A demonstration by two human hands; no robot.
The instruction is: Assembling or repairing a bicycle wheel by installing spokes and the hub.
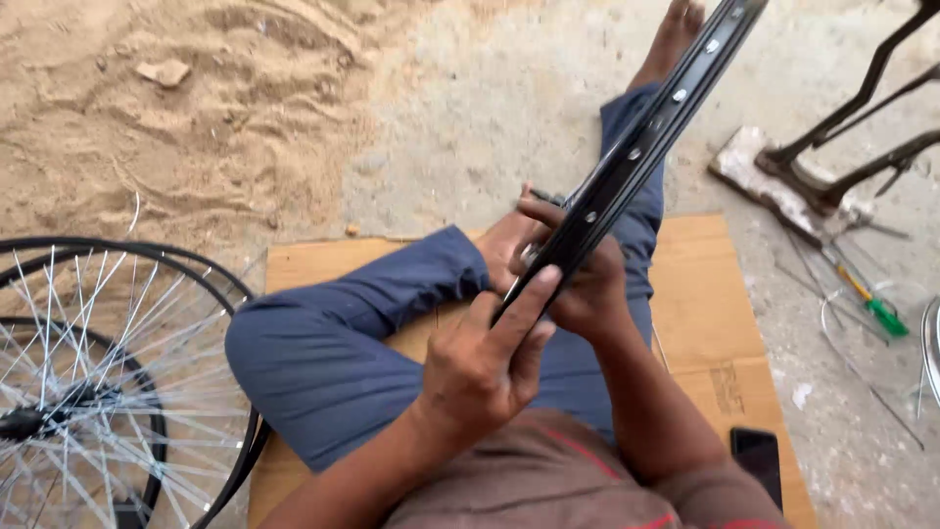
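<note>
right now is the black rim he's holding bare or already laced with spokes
Bare: the black rim, gripped by the left hand and right hand, shows empty spoke holes.

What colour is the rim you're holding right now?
Black, with a row of silver-edged spoke holes; the rim shows best in the head view.

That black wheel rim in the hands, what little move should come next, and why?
Probably turn the black rim a little, to bring the next spoke hole near. The left hand and right hand both grip its lower end over the lap, its holes look empty, and loose spokes lie on the ground.
</note>
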